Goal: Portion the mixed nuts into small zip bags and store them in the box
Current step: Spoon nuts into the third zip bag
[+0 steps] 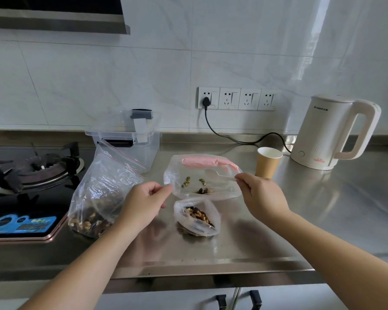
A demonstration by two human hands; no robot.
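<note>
A clear zip bag with a pink strip and a few nuts inside hangs above the steel counter. My left hand pinches its left edge. My right hand pinches its right edge together with the handle of a clear plastic spoon. Below it a small bag of mixed nuts sits on the counter. A large zip bag of mixed nuts stands to the left. The clear storage box, with its lid lying askew on top, stands behind that.
A gas hob fills the left side. A paper cup and a white electric kettle stand at the back right, with the kettle's cord running to wall sockets. The counter's front edge is near me.
</note>
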